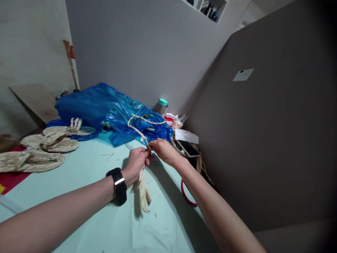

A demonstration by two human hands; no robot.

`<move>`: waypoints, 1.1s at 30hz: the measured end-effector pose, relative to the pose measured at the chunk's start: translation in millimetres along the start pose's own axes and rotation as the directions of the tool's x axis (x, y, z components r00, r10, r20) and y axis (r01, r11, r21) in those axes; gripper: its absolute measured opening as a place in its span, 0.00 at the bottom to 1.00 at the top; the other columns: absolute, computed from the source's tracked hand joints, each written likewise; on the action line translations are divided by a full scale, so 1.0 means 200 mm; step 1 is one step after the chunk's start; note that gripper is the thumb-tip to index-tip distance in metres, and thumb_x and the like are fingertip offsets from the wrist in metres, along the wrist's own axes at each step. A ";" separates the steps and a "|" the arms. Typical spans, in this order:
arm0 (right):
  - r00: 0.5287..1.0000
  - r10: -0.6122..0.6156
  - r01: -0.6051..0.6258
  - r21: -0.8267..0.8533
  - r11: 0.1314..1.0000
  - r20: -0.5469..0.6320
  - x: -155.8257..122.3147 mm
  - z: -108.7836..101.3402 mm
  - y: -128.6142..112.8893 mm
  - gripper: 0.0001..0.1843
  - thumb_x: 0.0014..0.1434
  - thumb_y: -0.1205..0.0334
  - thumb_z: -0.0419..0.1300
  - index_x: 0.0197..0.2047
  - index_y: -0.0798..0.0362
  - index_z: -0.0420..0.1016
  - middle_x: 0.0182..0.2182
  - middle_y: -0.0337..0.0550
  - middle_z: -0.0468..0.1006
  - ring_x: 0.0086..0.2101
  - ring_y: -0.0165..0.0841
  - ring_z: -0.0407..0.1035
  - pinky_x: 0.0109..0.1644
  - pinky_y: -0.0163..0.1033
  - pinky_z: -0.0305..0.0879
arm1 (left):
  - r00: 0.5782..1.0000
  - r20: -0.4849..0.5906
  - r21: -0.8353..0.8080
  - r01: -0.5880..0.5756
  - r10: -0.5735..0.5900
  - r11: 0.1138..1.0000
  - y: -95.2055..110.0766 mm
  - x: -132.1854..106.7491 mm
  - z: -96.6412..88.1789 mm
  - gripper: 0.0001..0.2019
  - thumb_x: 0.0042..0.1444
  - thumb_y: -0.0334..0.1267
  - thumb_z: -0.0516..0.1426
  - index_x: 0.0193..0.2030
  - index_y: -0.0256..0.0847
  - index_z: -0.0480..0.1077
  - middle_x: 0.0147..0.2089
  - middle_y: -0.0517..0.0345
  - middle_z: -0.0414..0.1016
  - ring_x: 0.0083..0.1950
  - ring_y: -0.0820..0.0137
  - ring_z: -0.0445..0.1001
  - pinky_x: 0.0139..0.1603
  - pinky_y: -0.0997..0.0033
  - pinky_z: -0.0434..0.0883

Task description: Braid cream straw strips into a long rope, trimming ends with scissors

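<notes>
My left hand (137,162), with a black watch on the wrist, is closed around a bundle of pale dried husk strips (143,191) that hang down from the fist. My right hand (163,150) pinches the same fibre just beside the left. From between the two hands a twisted straw cord (139,126) rises and loops over toward the blue plastic bag (105,109). Both hands hover above the pale green table (86,175).
Woven straw mats (39,149) lie at the table's left. A green-lidded bottle (162,106), a small doll (177,124), a phone (188,148) and a red ring (186,196) sit by the right wall. A brown partition stands close on the right.
</notes>
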State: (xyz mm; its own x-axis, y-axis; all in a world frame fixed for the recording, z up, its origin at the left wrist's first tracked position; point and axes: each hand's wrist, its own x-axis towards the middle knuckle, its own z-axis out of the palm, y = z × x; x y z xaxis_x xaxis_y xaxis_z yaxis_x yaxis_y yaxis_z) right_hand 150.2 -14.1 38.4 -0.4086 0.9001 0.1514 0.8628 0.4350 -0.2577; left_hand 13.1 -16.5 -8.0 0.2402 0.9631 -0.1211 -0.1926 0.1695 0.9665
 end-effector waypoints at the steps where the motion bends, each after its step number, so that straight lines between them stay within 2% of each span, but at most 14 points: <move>1: 1.000 0.023 -0.023 -0.047 0.999 -0.014 0.00 -0.01 -0.01 0.11 0.64 0.72 0.54 0.37 0.54 0.78 0.33 0.45 0.77 0.40 0.35 0.65 0.45 0.36 0.57 | 1.000 0.008 0.009 0.000 0.000 1.000 0.00 0.00 0.00 0.07 0.50 0.34 0.57 0.23 0.38 0.68 0.14 0.64 0.65 0.14 0.78 0.57 0.16 0.78 0.49; 6: 0.977 0.168 -0.192 -0.191 0.963 -0.131 -0.08 0.01 -0.07 0.14 0.67 0.63 0.51 0.35 0.55 0.75 0.41 0.54 0.73 0.46 0.41 0.62 0.47 0.40 0.56 | 0.999 0.053 0.057 -0.008 0.005 0.998 0.00 -0.01 0.00 0.07 0.52 0.33 0.56 0.24 0.39 0.67 0.13 0.64 0.66 0.14 0.78 0.59 0.17 0.78 0.53; 10: 0.954 0.271 -0.290 -0.157 0.944 -0.130 -0.17 0.10 -0.11 0.12 0.67 0.65 0.48 0.37 0.56 0.72 0.38 0.50 0.73 0.36 0.36 0.66 0.37 0.37 0.55 | 0.996 0.090 0.099 -0.006 -0.003 0.995 0.00 -0.01 0.00 0.07 0.54 0.33 0.56 0.25 0.40 0.66 0.13 0.64 0.65 0.14 0.77 0.60 0.16 0.78 0.54; 12: 0.955 0.280 -0.289 -0.101 0.952 -0.097 -0.19 0.14 -0.13 0.11 0.66 0.67 0.47 0.38 0.55 0.70 0.34 0.46 0.74 0.31 0.33 0.65 0.33 0.35 0.54 | 0.995 0.099 0.123 -0.007 -0.005 0.992 -0.01 -0.01 -0.01 0.09 0.55 0.33 0.55 0.24 0.40 0.65 0.13 0.65 0.64 0.14 0.77 0.59 0.16 0.78 0.54; 15: 0.967 0.243 -0.244 -0.006 0.970 -0.071 -0.21 0.16 -0.15 0.10 0.65 0.70 0.47 0.37 0.53 0.68 0.30 0.40 0.74 0.29 0.31 0.66 0.33 0.33 0.54 | 0.995 0.105 0.168 -0.018 0.000 0.986 -0.02 0.00 -0.01 0.11 0.55 0.33 0.54 0.22 0.40 0.65 0.12 0.65 0.63 0.13 0.76 0.59 0.16 0.77 0.53; 20: 0.979 0.180 -0.169 0.115 0.979 -0.098 -0.23 0.16 -0.15 0.10 0.62 0.73 0.47 0.34 0.52 0.65 0.31 0.39 0.74 0.32 0.30 0.67 0.38 0.32 0.56 | 0.996 0.092 0.223 -0.018 -0.003 0.975 -0.03 0.02 -0.02 0.13 0.52 0.30 0.54 0.18 0.40 0.65 0.10 0.65 0.60 0.12 0.77 0.57 0.15 0.77 0.51; 25: 0.979 0.165 -0.142 0.186 0.972 -0.117 -0.24 0.18 -0.15 0.10 0.61 0.73 0.47 0.33 0.51 0.64 0.30 0.39 0.73 0.32 0.31 0.66 0.38 0.33 0.56 | 0.996 0.083 0.209 -0.005 -0.012 0.978 -0.02 0.03 -0.02 0.13 0.51 0.29 0.53 0.16 0.40 0.64 0.10 0.66 0.60 0.12 0.79 0.56 0.15 0.78 0.50; 29: 0.973 0.189 -0.158 0.215 0.964 -0.131 -0.25 0.18 -0.15 0.10 0.61 0.73 0.47 0.32 0.51 0.64 0.29 0.39 0.72 0.31 0.31 0.65 0.37 0.33 0.55 | 0.996 0.091 0.172 0.006 -0.022 0.985 -0.01 0.02 -0.02 0.13 0.51 0.28 0.54 0.17 0.39 0.64 0.11 0.66 0.60 0.12 0.79 0.56 0.15 0.78 0.50; 33: 0.948 0.270 -0.229 0.234 0.945 -0.166 -0.26 0.16 -0.15 0.12 0.66 0.68 0.44 0.33 0.52 0.63 0.28 0.39 0.70 0.28 0.31 0.63 0.34 0.34 0.52 | 0.992 0.127 0.107 0.012 -0.025 0.994 -0.01 0.02 -0.02 0.06 0.52 0.32 0.57 0.25 0.37 0.71 0.16 0.63 0.67 0.16 0.77 0.62 0.16 0.78 0.55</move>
State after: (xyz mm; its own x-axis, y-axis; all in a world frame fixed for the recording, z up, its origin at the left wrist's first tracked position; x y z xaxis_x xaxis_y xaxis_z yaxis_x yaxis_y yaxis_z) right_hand 135.3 -74.1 7.8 -0.1047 0.9670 0.2323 0.8393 0.2113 -0.5010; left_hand 11.2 -12.7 -11.3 0.3639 0.9242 -0.1157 -0.0871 0.1574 0.9837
